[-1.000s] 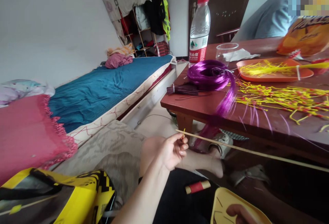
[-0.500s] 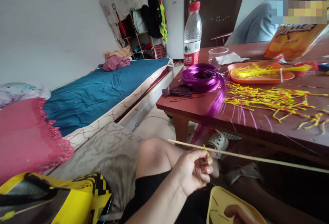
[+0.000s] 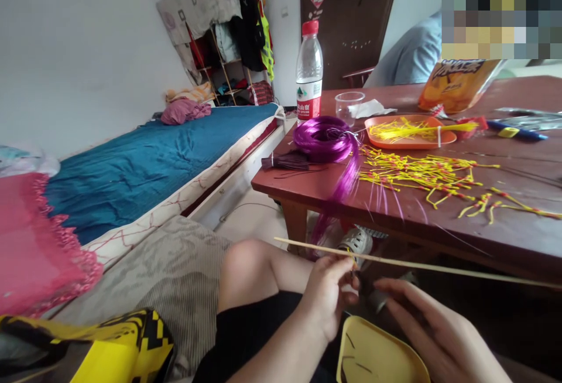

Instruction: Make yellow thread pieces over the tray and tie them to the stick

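My left hand is closed in a pinch on a long thin bamboo stick that runs from above my knee out to the right, under the table edge. A small yellow strand sits at the pinch. My right hand has come up beside it with fingers stretched out, holding nothing I can see, its fingertips close to the left hand. A yellow plastic tray rests on my lap just below both hands.
A low brown table carries a purple fibre coil, scattered yellow strands, an orange tray, a water bottle, a clear cup and a snack bag. A bed lies left; another person sits behind the table.
The view has swung right. My left hand with the stick dropped from table height toward my lap. My right hand rose from the yellow tray up to the left hand.
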Demonstrator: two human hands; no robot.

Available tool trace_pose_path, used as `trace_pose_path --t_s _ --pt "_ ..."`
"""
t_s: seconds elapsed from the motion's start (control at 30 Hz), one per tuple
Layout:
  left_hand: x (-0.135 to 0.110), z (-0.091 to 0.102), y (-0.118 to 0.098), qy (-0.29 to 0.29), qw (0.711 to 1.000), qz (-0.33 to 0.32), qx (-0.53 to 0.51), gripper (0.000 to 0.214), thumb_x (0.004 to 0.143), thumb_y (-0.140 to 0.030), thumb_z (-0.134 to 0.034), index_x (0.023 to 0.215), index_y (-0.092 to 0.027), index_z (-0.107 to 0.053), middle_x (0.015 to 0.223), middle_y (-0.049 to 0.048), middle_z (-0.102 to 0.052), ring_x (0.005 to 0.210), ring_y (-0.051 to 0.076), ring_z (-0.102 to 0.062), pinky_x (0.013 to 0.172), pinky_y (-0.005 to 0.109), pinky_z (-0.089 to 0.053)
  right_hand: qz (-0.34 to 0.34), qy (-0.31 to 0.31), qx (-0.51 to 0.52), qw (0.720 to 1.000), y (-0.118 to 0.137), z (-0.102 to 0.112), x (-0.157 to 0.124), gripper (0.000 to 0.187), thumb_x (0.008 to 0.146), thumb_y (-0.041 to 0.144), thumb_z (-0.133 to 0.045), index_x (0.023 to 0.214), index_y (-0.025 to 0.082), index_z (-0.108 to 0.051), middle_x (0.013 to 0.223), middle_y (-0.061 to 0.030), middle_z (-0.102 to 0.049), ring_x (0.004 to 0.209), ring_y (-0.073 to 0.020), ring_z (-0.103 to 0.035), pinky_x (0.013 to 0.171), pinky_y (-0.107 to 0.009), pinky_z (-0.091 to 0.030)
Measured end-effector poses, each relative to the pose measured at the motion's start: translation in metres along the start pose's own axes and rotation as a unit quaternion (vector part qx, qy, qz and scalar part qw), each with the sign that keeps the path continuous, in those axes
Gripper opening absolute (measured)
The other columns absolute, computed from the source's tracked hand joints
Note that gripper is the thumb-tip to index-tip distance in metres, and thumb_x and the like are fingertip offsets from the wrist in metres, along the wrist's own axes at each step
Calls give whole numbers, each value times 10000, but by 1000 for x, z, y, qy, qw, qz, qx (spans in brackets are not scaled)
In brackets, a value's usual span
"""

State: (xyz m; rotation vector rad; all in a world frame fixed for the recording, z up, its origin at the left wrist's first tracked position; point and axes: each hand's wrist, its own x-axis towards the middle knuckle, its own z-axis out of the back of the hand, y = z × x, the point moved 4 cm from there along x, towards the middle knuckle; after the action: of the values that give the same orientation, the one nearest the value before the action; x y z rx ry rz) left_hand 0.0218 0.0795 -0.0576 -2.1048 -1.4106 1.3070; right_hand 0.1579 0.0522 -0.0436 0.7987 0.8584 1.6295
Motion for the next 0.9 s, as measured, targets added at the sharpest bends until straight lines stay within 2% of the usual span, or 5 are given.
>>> trace_pose_path --t_s 0.17,0.4,0.57,0.67,0.9 --pt "-1 -3 -3 7 999 -25 26 240 566 -294 -692 715 -137 -588 611 -31 -526 468 45 -435 380 141 -250 -87 -75 62 991 15 -7 27 407 761 464 -496 1010 157 -596 616 -9 -625 506 -151 -583 483 -208 -466" --pt "4 -4 -2 33 995 -61 71 270 601 -319 -689 760 -120 -603 565 -39 -493 463 54 -415 374 150 -241 -148 -98 342 923 19 -14 50 438 730 507 -598 927 117 -593 405 67 -461 355 -89 -390 363 -199 -315" --pt "19 -10 9 61 991 -72 95 260 608 -364 -692 679 -142 -577 437 -56 -468 378 58 -367 365 186 -197 -146 -84 371 913 24 -13 52 510 734 516 -597 1039 109 -564 383 77 -447 350 -112 -414 368 -218 -341" --pt "24 -22 16 77 990 -71 92 287 614 -385 -672 529 -144 -542 373 -51 -440 351 53 -351 385 202 -191 -163 -73 373 910 26 -10 42 487 703 524 -620 942 100 -608 414 56 -478 376 -89 -408 404 -202 -348" --pt "39 -62 42 90 996 -5 6 156 535 -155 -684 486 -145 -535 432 -49 -462 441 74 -373 442 215 -222 -158 -176 256 937 26 15 14 467 671 588 -605 813 144 -636 505 26 -520 459 -97 -431 426 -188 -364"
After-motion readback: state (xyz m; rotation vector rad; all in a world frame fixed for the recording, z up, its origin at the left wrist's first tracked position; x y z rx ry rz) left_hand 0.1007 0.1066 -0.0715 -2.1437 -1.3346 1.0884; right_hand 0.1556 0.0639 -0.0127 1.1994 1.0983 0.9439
